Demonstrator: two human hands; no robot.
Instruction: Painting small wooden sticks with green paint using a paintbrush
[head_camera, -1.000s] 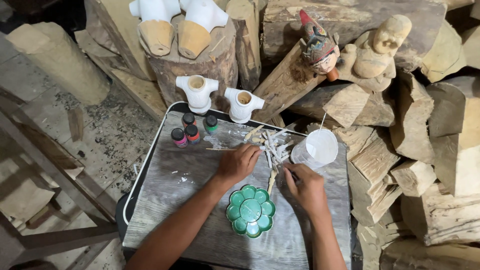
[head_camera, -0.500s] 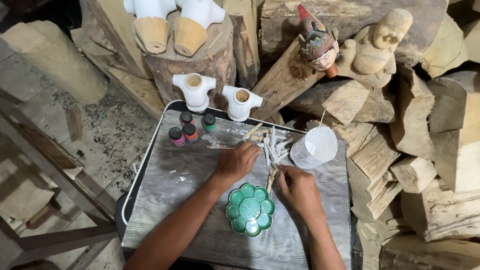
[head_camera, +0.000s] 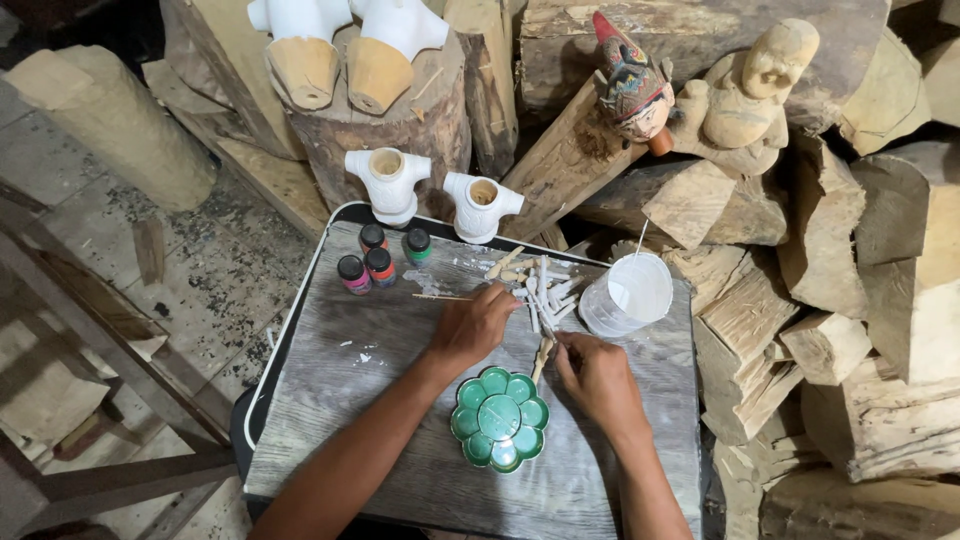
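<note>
Left of the green flower palette (head_camera: 500, 418) sit four paint bottles (head_camera: 377, 260), your left hand (head_camera: 474, 325) curls loosely by the white sticks (head_camera: 545, 290) above it, and your right hand (head_camera: 598, 378) pinches one small wooden piece (head_camera: 542, 355) just beside its upper rim.

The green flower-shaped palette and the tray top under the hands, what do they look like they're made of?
The green flower-shaped palette looks like glossy plastic or enamelled metal: it shines evenly, with smooth moulded wells; which one is hard to tell. The tray top looks like grey weathered wood or a wood-print surface, matt, with streaky grain lines and white paint smears. Its black rim looks like plastic or metal.
</note>
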